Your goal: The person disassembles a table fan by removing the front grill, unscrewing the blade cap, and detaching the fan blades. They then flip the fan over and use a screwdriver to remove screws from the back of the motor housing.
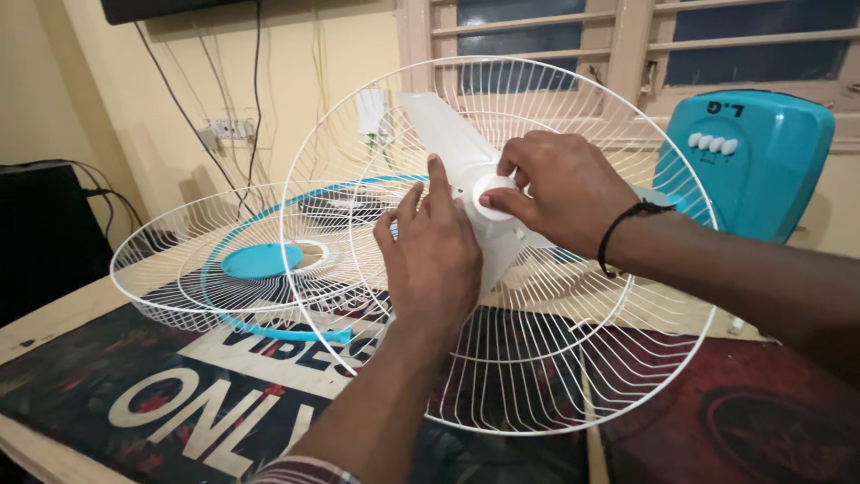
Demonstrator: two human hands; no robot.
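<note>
Yellow walls with dangling cables and a shuttered window back a tabletop (54, 323) covered by a dark printed mat. At the centre of it all is a small white round cap (494, 192) on the hub of a translucent white fan blade (448, 134); the right hand (560, 193), a black cord at its wrist, pinches this cap between thumb and fingertips, closed narrowly around it as one would grip a knob to turn it. The left hand (434, 255) lies flat and open against the blade just beside the hub, fingers stretched upward, holding nothing, seemingly bracing the blade so it cannot spin. Blade and hub sit inside a white wire rear guard (573, 376) that stands tilted toward the person, its lower rim down at the mat. Left of it, a second wire guard (161, 278) with a teal centre disc and teal rim band lies flat on the tabletop. Behind the right arm, a teal fan body (761, 170) with white buttons stands near the window
</note>
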